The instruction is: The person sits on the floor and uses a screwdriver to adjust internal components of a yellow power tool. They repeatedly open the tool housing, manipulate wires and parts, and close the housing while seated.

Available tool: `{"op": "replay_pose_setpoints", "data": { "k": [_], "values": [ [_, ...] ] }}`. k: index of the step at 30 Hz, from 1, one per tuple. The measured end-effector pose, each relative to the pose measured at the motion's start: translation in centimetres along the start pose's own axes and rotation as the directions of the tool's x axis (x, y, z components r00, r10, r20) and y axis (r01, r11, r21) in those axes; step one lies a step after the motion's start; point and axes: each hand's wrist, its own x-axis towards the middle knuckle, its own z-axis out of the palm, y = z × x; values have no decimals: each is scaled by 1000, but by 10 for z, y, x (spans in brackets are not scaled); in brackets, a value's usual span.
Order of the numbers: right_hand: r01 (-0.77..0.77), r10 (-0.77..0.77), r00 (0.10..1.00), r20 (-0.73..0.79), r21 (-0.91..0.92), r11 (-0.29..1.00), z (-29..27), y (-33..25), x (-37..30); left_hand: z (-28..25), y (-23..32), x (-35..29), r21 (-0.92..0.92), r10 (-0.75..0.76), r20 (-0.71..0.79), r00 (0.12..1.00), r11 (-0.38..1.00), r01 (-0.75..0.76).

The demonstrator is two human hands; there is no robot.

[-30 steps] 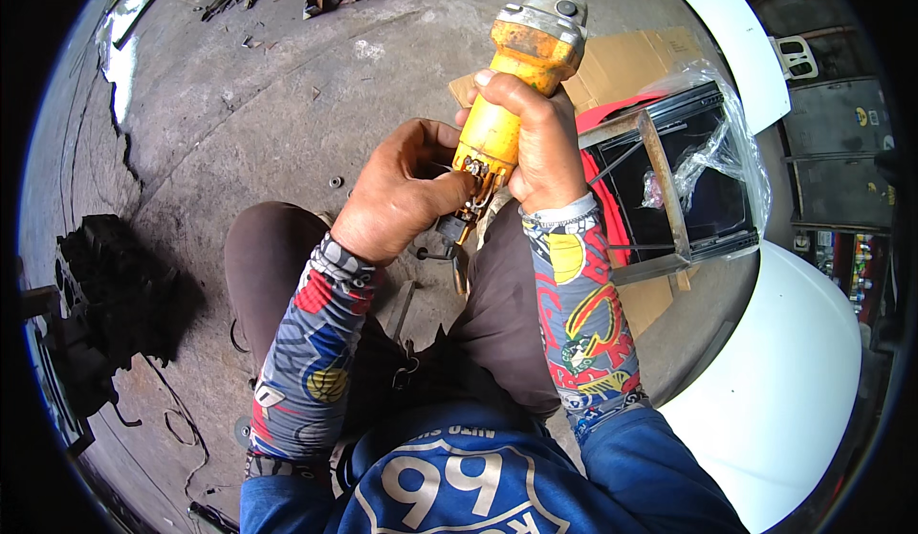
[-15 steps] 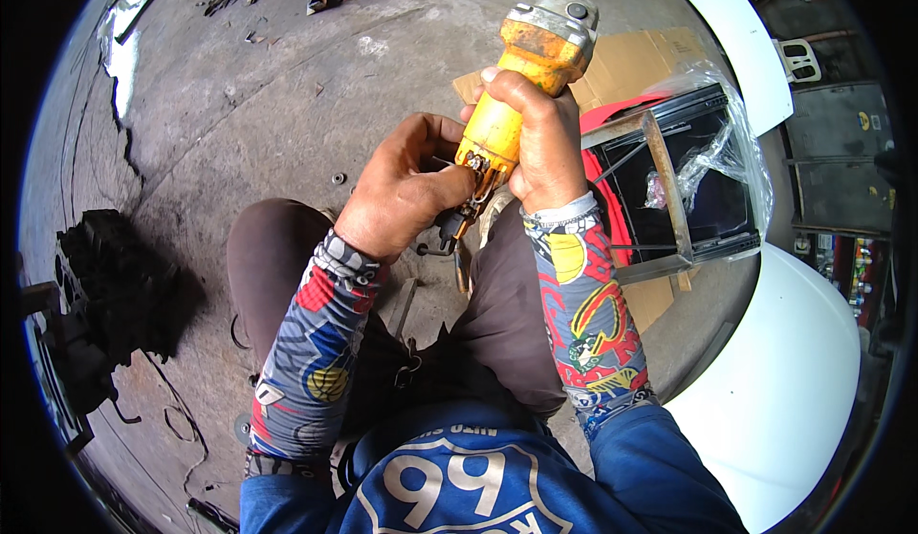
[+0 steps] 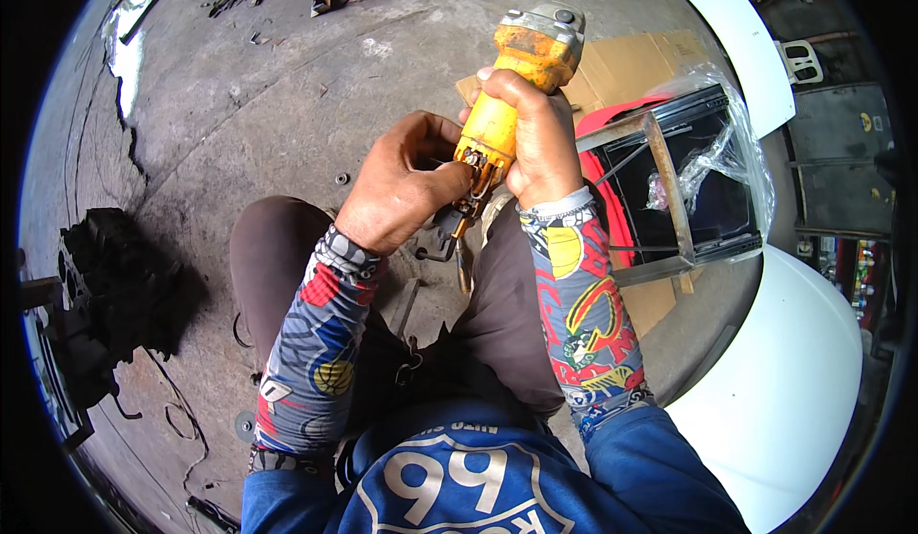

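A worn yellow angle grinder (image 3: 494, 123) with a grey metal gear head is held up over my knees, tilted with its head to the upper right. Its rear end is uncovered, so wires and inner parts (image 3: 475, 173) show. My right hand (image 3: 537, 137) wraps round the yellow body from the right, thumb across the top. At the uncovered end, my left hand (image 3: 406, 178) is closed, its thumb pressed by the inner parts and its fingers partly hidden behind the body. Whether a small part is pinched there, I cannot make out. Dark pieces hang below the thumb.
A bent hex key-like rod (image 3: 437, 250) shows below the grinder. A dark engine-like block (image 3: 115, 281) sits at the left on the concrete floor (image 3: 277, 85). On the right are a plastic-wrapped framed panel (image 3: 717, 175), cardboard (image 3: 636, 61) and white curved panels (image 3: 784, 381).
The grinder and both hands have shifted slightly left, with the gear head a little lower. Both hands keep their hold.
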Motion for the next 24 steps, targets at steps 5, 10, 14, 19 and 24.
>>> {"op": "replay_pose_setpoints", "data": {
  "k": [5,10,14,19,24],
  "values": [
    [30,-30,999,-19,-7,1000,2,1,1,3,-2,2,24,52,-43,998,998,-51],
    [68,-70,997,-32,-40,997,3,3,3,6,-6,6,112,105,-83,991,989,-96],
    [81,-83,996,-29,-49,995,6,6,4,6,-9,4,178,132,-131,983,978,-107],
    [21,-21,1000,1,-17,1000,1,0,4,5,-6,4,155,157,-90,983,978,-142],
    [-90,87,996,32,89,992,-7,-10,2,-3,4,-4,116,128,-38,991,986,-123]
  ]
}}
